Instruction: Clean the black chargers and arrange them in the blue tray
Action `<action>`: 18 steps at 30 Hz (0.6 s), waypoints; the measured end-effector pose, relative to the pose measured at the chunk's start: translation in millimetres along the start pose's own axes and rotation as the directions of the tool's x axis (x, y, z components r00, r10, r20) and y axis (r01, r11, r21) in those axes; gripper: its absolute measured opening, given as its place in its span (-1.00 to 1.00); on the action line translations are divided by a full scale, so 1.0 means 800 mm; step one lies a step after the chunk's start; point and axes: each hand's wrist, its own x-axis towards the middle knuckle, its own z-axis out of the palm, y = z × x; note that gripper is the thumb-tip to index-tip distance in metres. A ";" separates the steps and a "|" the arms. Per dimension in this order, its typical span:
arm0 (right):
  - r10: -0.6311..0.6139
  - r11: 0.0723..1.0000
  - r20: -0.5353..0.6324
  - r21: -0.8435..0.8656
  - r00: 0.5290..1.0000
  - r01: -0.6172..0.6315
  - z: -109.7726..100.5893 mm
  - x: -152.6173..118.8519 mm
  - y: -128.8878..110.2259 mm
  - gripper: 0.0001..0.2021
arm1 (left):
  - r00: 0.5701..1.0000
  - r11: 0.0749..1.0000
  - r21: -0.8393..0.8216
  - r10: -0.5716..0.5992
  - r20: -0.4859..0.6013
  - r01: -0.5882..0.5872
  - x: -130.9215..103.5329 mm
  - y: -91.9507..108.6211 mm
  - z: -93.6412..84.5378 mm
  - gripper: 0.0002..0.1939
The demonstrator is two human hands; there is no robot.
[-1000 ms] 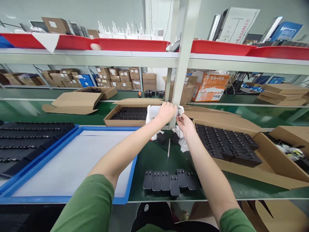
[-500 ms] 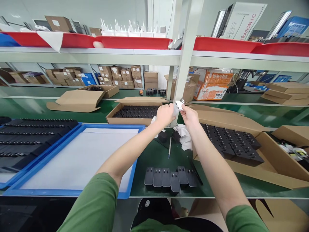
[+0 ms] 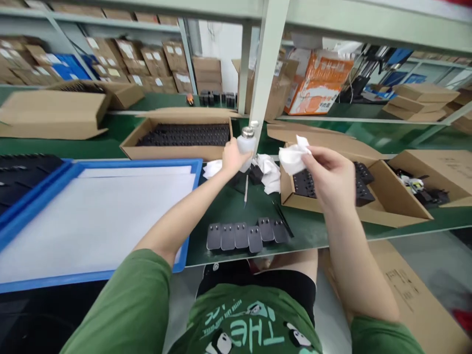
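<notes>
My left hand (image 3: 234,158) is wrapped round a whitish translucent bottle (image 3: 246,142) with a metal cap, held upright beside the shelf post. In my right hand (image 3: 330,169), a crumpled white tissue (image 3: 294,156) is pinched between thumb and fingers, above the near edge of an open carton. Several black box-shaped parts (image 3: 241,235), each with two small studs at one end, lie in an uneven row near the table's front edge. Between them and the bottle lies a thin white pen-like tool (image 3: 246,191). Black tweezers (image 3: 283,219) rest right of the row.
A blue-rimmed tray (image 3: 195,196) lies to the left. Open cartons of black parts stand behind it (image 3: 177,152) and at right (image 3: 396,211). More crumpled tissue (image 3: 269,173) lies by the shelf post (image 3: 265,73). An orange carton (image 3: 317,83) stands behind.
My hands have moved apart: the right went right with the tissue, while the left lowered the bottle. The view has tilted down, showing more of my lap.
</notes>
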 end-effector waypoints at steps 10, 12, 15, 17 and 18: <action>-0.378 0.644 0.137 -0.672 0.916 0.366 -0.087 -0.210 0.036 -0.48 | 0.831 0.850 -0.202 0.522 0.193 -0.487 -0.147 -0.009 -0.093 -0.16; -0.433 0.602 0.134 -0.693 0.891 0.397 -0.086 -0.213 0.042 -0.45 | 0.697 0.778 -0.113 0.609 0.379 -0.618 -0.206 -0.003 -0.106 0.12; -0.444 0.591 0.127 -0.703 0.887 0.396 -0.086 -0.207 0.045 -0.44 | 0.599 0.678 0.050 0.609 0.520 -0.733 -0.252 0.003 -0.096 -0.11; -0.436 0.566 0.156 -0.718 0.886 0.405 -0.087 -0.203 0.044 -0.43 | 0.600 0.686 0.071 0.576 0.555 -0.724 -0.253 0.005 -0.081 -0.36; -0.423 0.549 0.191 -0.723 0.886 0.419 -0.087 -0.202 0.044 -0.42 | 0.605 0.702 0.062 0.561 0.565 -0.710 -0.248 0.006 -0.074 -0.44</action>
